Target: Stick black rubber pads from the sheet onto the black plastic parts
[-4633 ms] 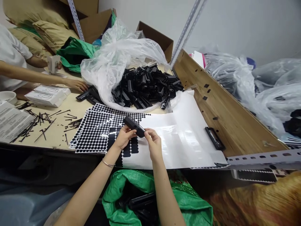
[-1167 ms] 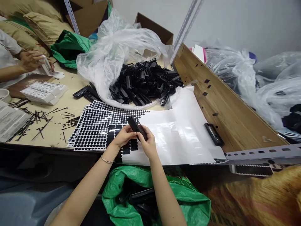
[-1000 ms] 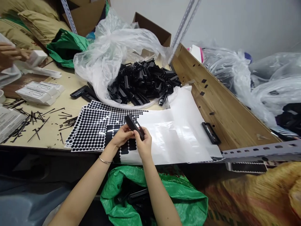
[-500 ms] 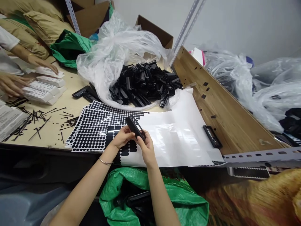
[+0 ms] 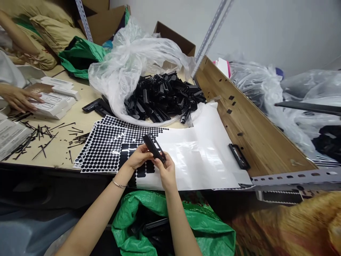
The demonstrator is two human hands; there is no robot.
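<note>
Both my hands hold one long black plastic part [image 5: 153,146] just above the table's near edge. My left hand [image 5: 138,159] pinches its lower side, and my right hand [image 5: 167,169] grips its near end with curled fingers. Under them lie sheets of black round stickers [image 5: 106,142] and a mostly bare white backing sheet [image 5: 197,156]. Behind, a clear plastic bag [image 5: 128,67] spills a pile of the same black parts [image 5: 162,96].
A green sack [image 5: 197,220] with more black parts sits below the table edge. A wooden board [image 5: 247,121] slants along the right, with one black part [image 5: 239,155] at its foot. At the left, another person's hand [image 5: 18,99] rests on white boxes [image 5: 54,103]; thin black pins [image 5: 39,137] are scattered nearby.
I have turned the black part in my hands so it now points up and away. The other person's hands have moved among the white boxes at the left.
</note>
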